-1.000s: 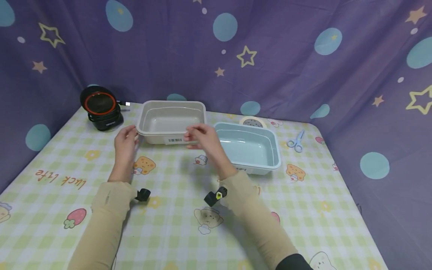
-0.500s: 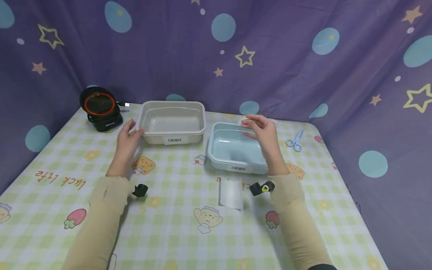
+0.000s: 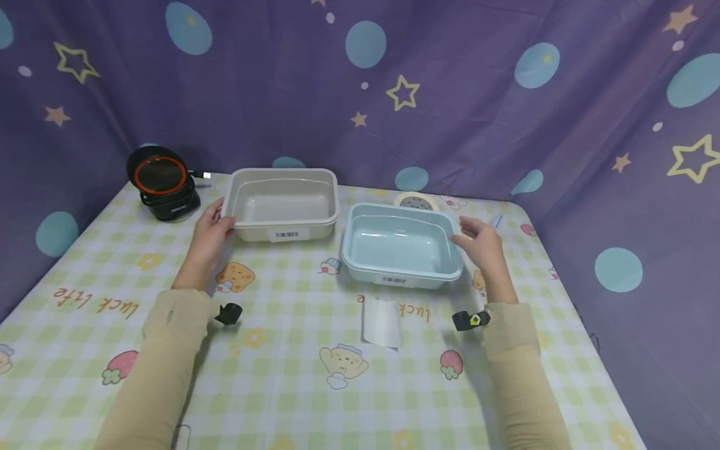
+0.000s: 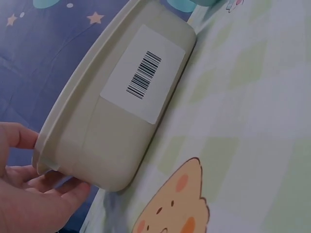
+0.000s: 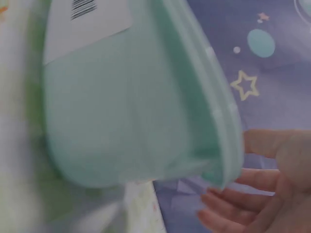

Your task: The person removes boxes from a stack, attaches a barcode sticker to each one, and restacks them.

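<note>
In the head view my left hand (image 3: 210, 231) is at the left end of a beige plastic box (image 3: 287, 232). Its thumb and fingers take hold of the rim corner, and the left wrist view shows fingertips above and under that rim. My right hand (image 3: 485, 247) reaches the right end of a light blue plastic box (image 3: 365, 275), thumb tip at the rim. Seen from the right wrist, its other fingers (image 5: 233, 201) extend loosely beside and below the rim. Both boxes stand upright, nothing visible inside, each with a barcode label on its front.
A curved white sheet (image 3: 382, 323) lies in front of the blue box. Behind that box is a round cream-rimmed thing (image 3: 416, 200). Blue scissors (image 3: 496, 220) are mostly hidden by my right hand. A black round case (image 3: 169, 197) with a red ring stands back left.
My right hand has moved right, from the beige box across the blue one to its right end. The white sheet has come into view. My left thumb has come onto the beige rim's front.
</note>
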Available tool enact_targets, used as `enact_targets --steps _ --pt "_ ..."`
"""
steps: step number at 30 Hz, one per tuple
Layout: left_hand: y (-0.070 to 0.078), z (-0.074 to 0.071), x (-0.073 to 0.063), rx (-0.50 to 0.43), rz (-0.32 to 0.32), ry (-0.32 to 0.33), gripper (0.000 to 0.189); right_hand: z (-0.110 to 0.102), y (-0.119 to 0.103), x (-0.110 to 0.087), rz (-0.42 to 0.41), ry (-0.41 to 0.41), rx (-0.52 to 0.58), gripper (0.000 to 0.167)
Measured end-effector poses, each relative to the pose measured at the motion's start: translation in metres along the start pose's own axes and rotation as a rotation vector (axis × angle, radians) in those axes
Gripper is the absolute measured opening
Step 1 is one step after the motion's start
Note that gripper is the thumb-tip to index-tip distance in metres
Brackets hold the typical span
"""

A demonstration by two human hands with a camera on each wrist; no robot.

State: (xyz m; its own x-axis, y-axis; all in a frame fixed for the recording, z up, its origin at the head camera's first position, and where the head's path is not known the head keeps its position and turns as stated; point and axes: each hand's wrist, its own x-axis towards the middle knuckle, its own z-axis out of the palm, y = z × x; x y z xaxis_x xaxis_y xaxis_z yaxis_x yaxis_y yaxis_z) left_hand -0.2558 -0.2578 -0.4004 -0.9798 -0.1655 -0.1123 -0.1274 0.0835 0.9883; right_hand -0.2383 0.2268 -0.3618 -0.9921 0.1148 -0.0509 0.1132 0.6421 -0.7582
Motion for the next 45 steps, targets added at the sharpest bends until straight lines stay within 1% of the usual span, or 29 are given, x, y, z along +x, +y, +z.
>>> enact_targets --steps 3,6,8,13,19,25,29,32,34,38,40,45 --pt "0.003 0.000 -0.004 0.004 -0.006 -0.013 0.063 0.002 0.009 0.000 0.036 -0.081 -0.057 0.064" --pt "0.006 0.001 -0.007 0.016 -0.022 -0.022 0.064 0.005 0.015 0.000 0.063 -0.117 -0.076 0.066" --pt "0.007 0.001 -0.009 0.027 -0.034 -0.024 0.064 0.007 0.018 0.000 0.078 -0.109 -0.068 0.066" --pt "0.010 0.003 -0.012 0.023 -0.063 -0.010 0.063 0.012 0.021 -0.002 0.103 -0.078 0.017 0.064" --pt "0.013 0.003 -0.017 0.021 -0.070 0.005 0.064 0.013 0.025 -0.003 0.112 -0.054 0.104 0.062" --pt "0.013 0.002 -0.025 0.039 -0.073 0.013 0.064 0.010 0.026 -0.006 0.091 -0.042 0.119 0.060" --pt "0.010 0.000 -0.030 0.036 -0.076 0.029 0.064 0.007 0.026 -0.006 0.077 -0.032 0.096 0.060" --pt "0.009 -0.001 -0.034 0.029 -0.079 0.032 0.064 0.004 0.025 -0.007 0.085 -0.025 0.082 0.060" --pt "0.010 -0.001 -0.038 0.036 -0.083 0.029 0.064 0.002 0.024 -0.007 0.098 -0.024 0.094 0.060" --pt "0.011 -0.001 -0.043 0.047 -0.094 0.028 0.063 -0.004 0.022 -0.007 0.101 -0.015 0.165 0.061" --pt "0.011 0.000 -0.046 0.060 -0.096 0.033 0.063 -0.008 0.020 -0.007 0.085 -0.005 0.209 0.060" --pt "0.009 0.003 -0.053 0.076 -0.084 0.009 0.062 -0.020 0.010 -0.007 0.053 0.010 0.318 0.059"
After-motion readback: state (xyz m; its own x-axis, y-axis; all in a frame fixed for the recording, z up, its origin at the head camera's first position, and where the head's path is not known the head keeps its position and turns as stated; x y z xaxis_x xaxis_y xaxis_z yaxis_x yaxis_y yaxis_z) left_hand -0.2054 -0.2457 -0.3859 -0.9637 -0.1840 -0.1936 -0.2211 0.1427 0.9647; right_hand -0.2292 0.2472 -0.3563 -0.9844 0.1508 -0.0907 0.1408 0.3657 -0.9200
